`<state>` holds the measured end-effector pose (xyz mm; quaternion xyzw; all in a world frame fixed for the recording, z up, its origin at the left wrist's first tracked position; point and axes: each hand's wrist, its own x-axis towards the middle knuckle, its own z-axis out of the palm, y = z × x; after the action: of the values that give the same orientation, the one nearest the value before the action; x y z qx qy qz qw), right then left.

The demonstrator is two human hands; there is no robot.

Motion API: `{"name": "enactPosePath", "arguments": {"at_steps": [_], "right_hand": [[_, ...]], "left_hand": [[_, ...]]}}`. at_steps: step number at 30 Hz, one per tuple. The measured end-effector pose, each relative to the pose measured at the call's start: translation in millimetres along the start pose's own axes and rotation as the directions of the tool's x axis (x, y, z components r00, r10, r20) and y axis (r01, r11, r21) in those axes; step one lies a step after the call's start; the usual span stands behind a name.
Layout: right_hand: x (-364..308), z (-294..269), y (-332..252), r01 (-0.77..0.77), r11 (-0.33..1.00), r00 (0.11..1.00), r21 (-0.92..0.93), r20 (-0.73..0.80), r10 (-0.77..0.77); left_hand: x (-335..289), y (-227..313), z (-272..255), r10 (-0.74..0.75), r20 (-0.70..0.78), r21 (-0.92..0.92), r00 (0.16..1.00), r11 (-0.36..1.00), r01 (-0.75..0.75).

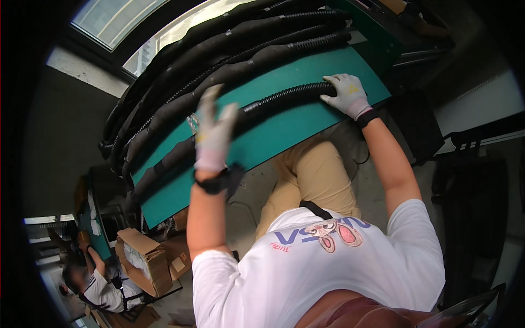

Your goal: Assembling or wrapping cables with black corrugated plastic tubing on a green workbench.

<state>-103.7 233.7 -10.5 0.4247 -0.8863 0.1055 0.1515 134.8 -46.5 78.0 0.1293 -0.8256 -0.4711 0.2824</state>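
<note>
One hose (290, 97) along near edge of table (273, 135). Right hand (347, 94) pinches its end, near right edge. Left hand (214, 131) blurred, spread, contact unclear. Keep end anchored, avoid twisting.

Glossy, ridged plastic is shown by the hose (281, 97), partly sheathed in a dull, cloth-like covering (170, 160). The right hand (348, 95) is gloved in matt cloth; the desk (301, 121) is smoothly finished.

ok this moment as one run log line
left hand: open, blurred, over near black hose | right hand: holds its ribbed part | behind: black hoses | under: green table
</note>
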Motion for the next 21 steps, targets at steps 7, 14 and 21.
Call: {"name": "enactPosePath", "arguments": {"at_steps": [7, 14, 21], "right_hand": [[-5, 4, -4, -0.047, 0.999, 0.997, -0.013, -0.058, 0.046], [-3, 4, -8, -0.092, 0.995, 0.995, -0.035, -0.049, 0.09], [-1, 13, -5, -0.097, 0.995, 0.989, -0.033, -0.112, 0.092]], "left_hand": [[62, -26, 182, 0.113, 0.398, 0.244, 0.91, 0.943, -0.224], [65, -45, 204, -0.083, 0.523, 0.458, 0.848, 0.867, -0.198], [65, -46, 206, -0.087, 0.515, 0.45, 0.853, 0.874, -0.183]]}}
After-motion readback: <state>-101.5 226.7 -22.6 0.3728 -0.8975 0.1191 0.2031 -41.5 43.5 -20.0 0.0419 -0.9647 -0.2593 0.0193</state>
